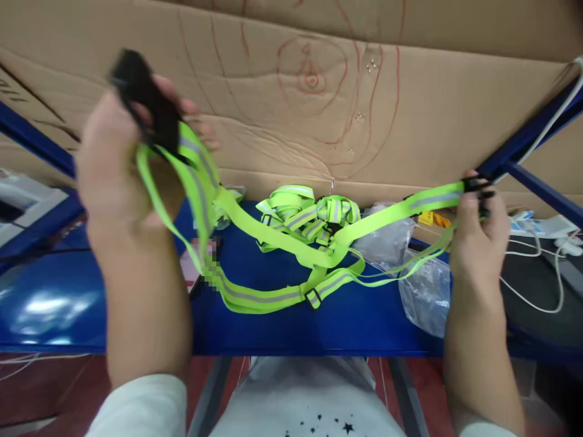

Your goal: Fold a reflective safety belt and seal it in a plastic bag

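A neon yellow-green strap harness with grey reflective stripes hangs stretched between my hands above a blue table. Raised at the left and blurred, my left hand is closed around the harness's black end piece and the straps beside it. My right hand, lower at the right, pinches the other end at a small black buckle. The straps sag in the middle, where a black slider shows. Behind them a bundle of similar straps lies on the table.
The blue table has clear plastic bags at the right and a pink-and-white item at the left. White cables lie on a black surface at far right. Cardboard with red drawn lines stands behind, between blue frame bars.
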{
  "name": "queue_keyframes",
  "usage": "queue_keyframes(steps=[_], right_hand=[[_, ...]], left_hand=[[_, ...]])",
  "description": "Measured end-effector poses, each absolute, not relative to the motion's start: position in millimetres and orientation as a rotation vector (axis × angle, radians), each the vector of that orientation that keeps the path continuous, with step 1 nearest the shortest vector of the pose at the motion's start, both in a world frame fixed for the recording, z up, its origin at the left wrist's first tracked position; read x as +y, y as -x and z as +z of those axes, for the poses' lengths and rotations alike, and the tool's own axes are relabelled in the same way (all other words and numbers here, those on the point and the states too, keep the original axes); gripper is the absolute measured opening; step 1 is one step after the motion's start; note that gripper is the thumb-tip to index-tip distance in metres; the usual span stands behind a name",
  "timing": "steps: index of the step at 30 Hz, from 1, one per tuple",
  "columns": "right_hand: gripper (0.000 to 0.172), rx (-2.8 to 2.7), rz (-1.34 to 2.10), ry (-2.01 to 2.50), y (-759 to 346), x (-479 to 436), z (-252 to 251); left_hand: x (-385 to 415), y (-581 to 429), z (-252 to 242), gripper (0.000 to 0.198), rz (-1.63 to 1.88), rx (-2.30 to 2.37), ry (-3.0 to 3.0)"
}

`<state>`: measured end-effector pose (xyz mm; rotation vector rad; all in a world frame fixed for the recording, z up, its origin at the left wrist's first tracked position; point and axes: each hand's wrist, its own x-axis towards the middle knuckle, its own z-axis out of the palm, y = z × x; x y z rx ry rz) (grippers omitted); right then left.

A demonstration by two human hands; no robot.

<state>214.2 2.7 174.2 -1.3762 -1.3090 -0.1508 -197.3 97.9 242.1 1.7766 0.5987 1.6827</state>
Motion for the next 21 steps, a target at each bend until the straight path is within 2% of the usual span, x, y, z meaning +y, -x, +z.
queue_keyframes(steps=[2, 4, 8, 16, 21], right_hand=[[0.049, -1.457, -0.154, 1.308, -190.1, 8.6, 186.6], [0.048, -1.677, -0.248, 1.27, -163.9, 14.4, 197.2], [0.057, -1.863, -0.416, 1.229, -119.9, 24.9, 205.6], [0.069, -1.897, -0.456, 1.226, -98.4, 34.2, 189.0], [0.068, -1.898, -0.428, 1.192, -97.6, 37.5, 182.9]], left_hand=[[93.5, 174.4, 242.4, 0.022, 1.613, 0.637, -1.7], [85.7, 155.0, 239.8, 0.026, 1.489, 0.8, -1.868], [66.8, 126.6, 232.8, 0.025, 1.194, 0.884, -2.219], [57.6, 123.5, 231.5, 0.028, 1.094, 1.017, -2.335], [59.8, 123.8, 231.1, 0.031, 1.056, 1.007, -2.361]])
